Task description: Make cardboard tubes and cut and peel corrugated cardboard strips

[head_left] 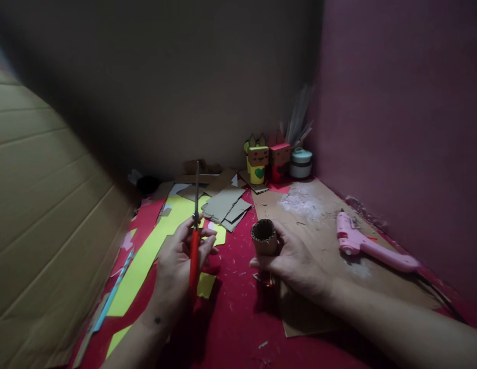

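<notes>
My left hand (pixel 188 251) is closed around a pair of scissors (pixel 194 251) with red handles, the blades pointing up and away from me. On the right, a short corrugated cardboard tube (pixel 264 241) stands upright in the grip of my right hand (pixel 290 256), its open end facing up. The thumb and fingers wrap the tube's side. Something thin and light-coloured shows just under the tube, too dim to name. A small yellow paper piece (pixel 206 285) lies on the red tabletop (pixel 238 318) beside my left hand.
A pink glue gun (pixel 372 246) rests on a brown cardboard sheet (pixel 311 225) at right. Cardboard scraps (pixel 225 205) and yellow paper (pixel 138 277) cover the left. Two box-headed paper figures (pixel 258 164) and a pale blue pot (pixel 301 163) stand at the back. A cardboard panel (pixel 42 220) walls the left.
</notes>
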### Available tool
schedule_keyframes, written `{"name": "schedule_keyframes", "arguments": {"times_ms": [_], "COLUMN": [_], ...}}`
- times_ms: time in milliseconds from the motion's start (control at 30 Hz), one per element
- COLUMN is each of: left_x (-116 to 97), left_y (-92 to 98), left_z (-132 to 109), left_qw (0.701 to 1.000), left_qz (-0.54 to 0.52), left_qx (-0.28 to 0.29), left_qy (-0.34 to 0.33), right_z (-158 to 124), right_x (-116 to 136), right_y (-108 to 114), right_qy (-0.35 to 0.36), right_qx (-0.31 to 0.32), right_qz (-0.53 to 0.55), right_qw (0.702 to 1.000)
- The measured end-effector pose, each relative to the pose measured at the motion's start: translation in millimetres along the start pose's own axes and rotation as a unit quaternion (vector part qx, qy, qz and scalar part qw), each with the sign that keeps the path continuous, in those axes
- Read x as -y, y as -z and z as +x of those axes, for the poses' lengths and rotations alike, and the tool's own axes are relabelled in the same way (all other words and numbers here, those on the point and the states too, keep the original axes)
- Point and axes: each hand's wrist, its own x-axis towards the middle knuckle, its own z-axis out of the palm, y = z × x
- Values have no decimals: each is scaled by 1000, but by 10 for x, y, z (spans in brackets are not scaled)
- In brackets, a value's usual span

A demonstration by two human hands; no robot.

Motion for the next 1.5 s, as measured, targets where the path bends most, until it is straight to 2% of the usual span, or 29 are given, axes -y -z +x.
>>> {"name": "schedule_keyframes", "arguments": {"times_ms": [100, 300, 467, 767, 933, 1100, 1200, 1300, 1500], "left_x": [44, 145, 235, 242, 250, 328, 360, 366, 315], "left_y": [8, -95, -122, -97, -89, -52, -48, -53, -27], "left_z": [53, 48, 32, 40, 62, 91, 89, 81, 90], "left_qw": [1000, 994, 992, 993, 995, 996, 996, 997, 999], "left_qz": [8, -44, -73, -70, -50, -53, -48, -45, -29], "left_qx": [-12, 25, 56, 35, 17, 21, 30, 40, 22], "left_qy": [10, 98, 86, 85, 80, 75, 63, 50, 38], "right_z": [-12, -29, -49, -19, 23, 168, 391, 694, 1228], "right_x": [-15, -11, 33, 43, 32, 205, 358, 414, 146], "right_y": [3, 9, -3, 10, 14, 143, 328, 547, 822], "right_qy": [2, -10, -47, -33, 17, 10, -10, -7, -17], "right_qx": [17, 49, 62, 57, -4, -69, -105, -200, -302], "right_qz": [34, 91, 119, 92, 47, 0, 29, -16, -82], "right_qw": [999, 995, 990, 994, 999, 998, 994, 980, 950]}}
